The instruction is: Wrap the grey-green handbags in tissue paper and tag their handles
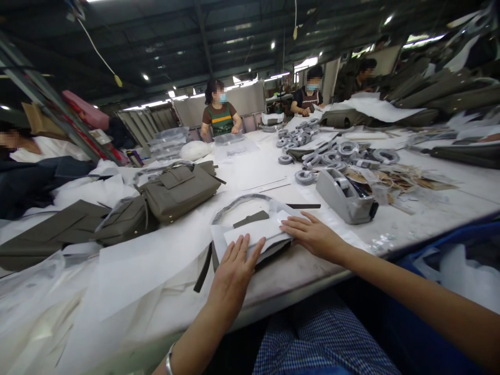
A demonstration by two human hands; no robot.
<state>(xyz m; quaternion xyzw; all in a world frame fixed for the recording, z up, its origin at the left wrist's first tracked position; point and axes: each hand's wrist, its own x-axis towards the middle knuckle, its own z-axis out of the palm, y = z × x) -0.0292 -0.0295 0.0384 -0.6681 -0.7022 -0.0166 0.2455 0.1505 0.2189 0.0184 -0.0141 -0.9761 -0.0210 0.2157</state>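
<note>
A dark olive handbag lies flat near the table's front edge, mostly covered by white wrapping paper (250,230). Its handle (240,202), wrapped in grey film, arches away from me, and a dark strap (202,271) sticks out at the left. My left hand (234,271) rests on the near left of the paper, fingers stretched out. Across from it, my right hand (312,234) lies with extended fingers on the paper's right edge. Neither hand grips anything that I can see. Both palms face down, and the bag's body is largely hidden beneath the paper.
A grey tape dispenser (344,195) stands right of the bag. Beyond it lie several coiled wrapped straps (332,153). Finished-looking olive bags (179,190) and white paper sheets (144,265) cover the left. Two masked people work across the table (269,156); a blue bin (449,260) sits lower right.
</note>
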